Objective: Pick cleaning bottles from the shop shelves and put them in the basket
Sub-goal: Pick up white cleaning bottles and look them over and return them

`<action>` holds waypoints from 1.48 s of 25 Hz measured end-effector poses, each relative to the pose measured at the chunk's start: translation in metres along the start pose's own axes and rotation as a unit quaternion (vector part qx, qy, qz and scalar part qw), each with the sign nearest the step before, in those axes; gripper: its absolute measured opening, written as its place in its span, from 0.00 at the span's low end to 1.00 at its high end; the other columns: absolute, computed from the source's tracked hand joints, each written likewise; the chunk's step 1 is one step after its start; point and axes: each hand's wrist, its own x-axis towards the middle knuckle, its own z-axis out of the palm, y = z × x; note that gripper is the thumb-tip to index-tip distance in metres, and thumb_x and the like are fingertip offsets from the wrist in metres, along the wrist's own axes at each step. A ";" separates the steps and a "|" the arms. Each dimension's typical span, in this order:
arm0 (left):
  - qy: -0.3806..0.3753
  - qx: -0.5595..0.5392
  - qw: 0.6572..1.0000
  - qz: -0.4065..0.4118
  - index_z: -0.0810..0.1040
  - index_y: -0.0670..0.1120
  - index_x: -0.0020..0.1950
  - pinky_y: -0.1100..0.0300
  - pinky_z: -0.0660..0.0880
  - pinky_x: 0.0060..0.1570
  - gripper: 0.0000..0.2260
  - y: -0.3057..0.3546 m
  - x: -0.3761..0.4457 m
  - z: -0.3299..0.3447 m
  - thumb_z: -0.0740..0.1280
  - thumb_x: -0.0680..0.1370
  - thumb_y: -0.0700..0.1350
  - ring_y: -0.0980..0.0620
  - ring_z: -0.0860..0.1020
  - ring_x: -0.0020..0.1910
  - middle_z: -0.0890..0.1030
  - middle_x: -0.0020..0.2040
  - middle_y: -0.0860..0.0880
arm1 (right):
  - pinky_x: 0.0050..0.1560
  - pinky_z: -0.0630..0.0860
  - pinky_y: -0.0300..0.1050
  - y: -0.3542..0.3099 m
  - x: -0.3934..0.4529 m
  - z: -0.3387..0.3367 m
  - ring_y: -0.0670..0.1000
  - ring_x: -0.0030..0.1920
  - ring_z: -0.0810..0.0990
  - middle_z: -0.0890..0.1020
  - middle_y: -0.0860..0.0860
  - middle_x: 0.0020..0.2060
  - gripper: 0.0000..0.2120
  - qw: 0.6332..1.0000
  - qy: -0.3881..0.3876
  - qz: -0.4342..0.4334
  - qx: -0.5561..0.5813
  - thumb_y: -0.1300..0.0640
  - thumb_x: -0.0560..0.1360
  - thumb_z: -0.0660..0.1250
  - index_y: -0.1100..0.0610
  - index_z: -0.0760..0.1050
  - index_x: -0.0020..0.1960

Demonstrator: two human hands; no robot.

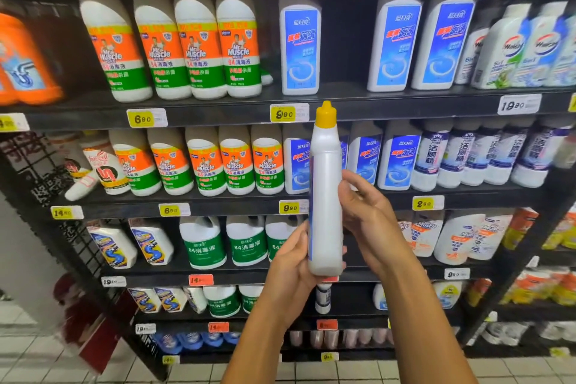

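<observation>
A tall white cleaning bottle (325,196) with a yellow cap stands upright in the air in front of the shelves, its side turned to me. My left hand (291,262) grips its lower part from the left. My right hand (366,215) holds its middle from the right, fingers wrapped behind it. More blue-labelled bottles of the same kind (299,50) stand on the shelf above and on the shelf behind the held one. No basket is in view.
Black shop shelves (218,112) hold rows of orange-and-green Mr Muscle bottles (199,47), green-labelled jugs (205,243) and white bottles at the right (514,47). Yellow price tags line the shelf edges. White floor tiles (311,372) show at the bottom.
</observation>
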 end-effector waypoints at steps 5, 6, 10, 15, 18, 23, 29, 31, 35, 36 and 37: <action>0.020 -0.003 1.000 -0.004 0.72 0.41 0.68 0.46 0.82 0.45 0.17 -0.004 0.002 0.001 0.60 0.79 0.39 0.40 0.83 0.49 0.83 0.57 0.39 | 0.58 0.80 0.53 0.004 0.000 -0.009 0.53 0.56 0.84 0.86 0.49 0.52 0.23 0.999 -0.012 0.005 -0.039 0.49 0.72 0.70 0.51 0.76 0.66; 0.026 0.002 1.000 0.004 0.72 0.42 0.69 0.45 0.81 0.47 0.18 -0.004 0.002 0.000 0.61 0.79 0.40 0.41 0.82 0.51 0.82 0.59 0.40 | 0.59 0.79 0.53 0.002 0.001 -0.011 0.53 0.57 0.84 0.86 0.49 0.54 0.23 0.999 -0.025 0.011 -0.038 0.49 0.73 0.69 0.51 0.75 0.67; 0.077 0.057 0.993 0.066 0.73 0.46 0.66 0.53 0.82 0.42 0.22 -0.008 0.004 -0.008 0.72 0.73 0.38 0.48 0.84 0.52 0.85 0.57 0.47 | 0.52 0.81 0.45 -0.008 0.002 -0.013 0.52 0.56 0.84 0.85 0.52 0.56 0.20 0.995 -0.078 0.008 -0.068 0.47 0.75 0.69 0.53 0.77 0.64; 0.086 0.149 0.980 0.103 0.74 0.44 0.66 0.57 0.81 0.44 0.27 -0.014 0.003 -0.017 0.72 0.67 0.35 0.48 0.85 0.51 0.85 0.54 0.45 | 0.43 0.82 0.42 -0.015 0.003 -0.011 0.52 0.50 0.86 0.87 0.51 0.50 0.22 0.990 -0.089 -0.024 -0.106 0.55 0.67 0.75 0.54 0.75 0.60; 0.107 0.230 0.957 0.140 0.79 0.52 0.62 0.60 0.80 0.46 0.24 -0.005 0.008 -0.023 0.70 0.68 0.35 0.53 0.83 0.54 0.85 0.54 0.49 | 0.44 0.81 0.39 -0.020 0.003 -0.011 0.48 0.52 0.86 0.86 0.47 0.50 0.22 0.982 -0.113 -0.048 -0.145 0.57 0.66 0.76 0.51 0.76 0.58; 0.115 0.332 0.921 0.171 0.77 0.56 0.58 0.55 0.78 0.57 0.26 0.012 0.024 -0.024 0.68 0.72 0.27 0.51 0.81 0.57 0.83 0.57 0.49 | 0.48 0.82 0.41 -0.021 0.003 -0.006 0.45 0.54 0.84 0.85 0.42 0.51 0.23 0.966 -0.122 -0.097 -0.207 0.63 0.69 0.77 0.46 0.76 0.58; 0.132 0.447 0.855 0.228 0.75 0.71 0.53 0.75 0.73 0.47 0.27 0.028 0.035 -0.032 0.71 0.75 0.36 0.67 0.78 0.52 0.81 0.49 0.68 | 0.53 0.75 0.31 -0.021 -0.001 -0.009 0.41 0.55 0.80 0.83 0.39 0.52 0.25 0.932 -0.148 -0.155 -0.292 0.64 0.67 0.79 0.44 0.77 0.58; 0.129 0.469 0.839 0.242 0.73 0.74 0.54 0.77 0.73 0.45 0.28 0.035 0.038 -0.034 0.70 0.75 0.37 0.69 0.78 0.52 0.80 0.49 0.72 | 0.53 0.75 0.31 -0.021 -0.002 -0.008 0.42 0.55 0.81 0.83 0.40 0.52 0.25 0.930 -0.148 -0.170 -0.290 0.64 0.67 0.79 0.43 0.77 0.56; 0.111 0.484 0.831 0.249 0.74 0.72 0.55 0.74 0.74 0.47 0.26 0.040 0.039 -0.036 0.69 0.75 0.38 0.67 0.77 0.54 0.80 0.51 0.71 | 0.53 0.75 0.31 -0.020 -0.002 -0.007 0.42 0.55 0.81 0.83 0.40 0.52 0.24 0.929 -0.144 -0.182 -0.288 0.63 0.67 0.79 0.43 0.77 0.55; 0.109 0.487 0.832 0.242 0.74 0.73 0.54 0.72 0.74 0.48 0.27 0.041 0.039 -0.035 0.69 0.76 0.37 0.67 0.77 0.55 0.80 0.51 0.71 | 0.52 0.75 0.31 -0.020 -0.002 -0.007 0.41 0.55 0.81 0.83 0.39 0.51 0.24 0.929 -0.144 -0.183 -0.289 0.63 0.67 0.79 0.43 0.77 0.55; 0.103 0.486 0.837 0.231 0.74 0.73 0.54 0.69 0.74 0.49 0.27 0.042 0.037 -0.034 0.70 0.76 0.37 0.67 0.77 0.54 0.80 0.51 0.70 | 0.52 0.74 0.29 -0.020 -0.002 -0.007 0.40 0.55 0.80 0.83 0.37 0.51 0.24 0.928 -0.142 -0.184 -0.290 0.63 0.67 0.79 0.43 0.77 0.55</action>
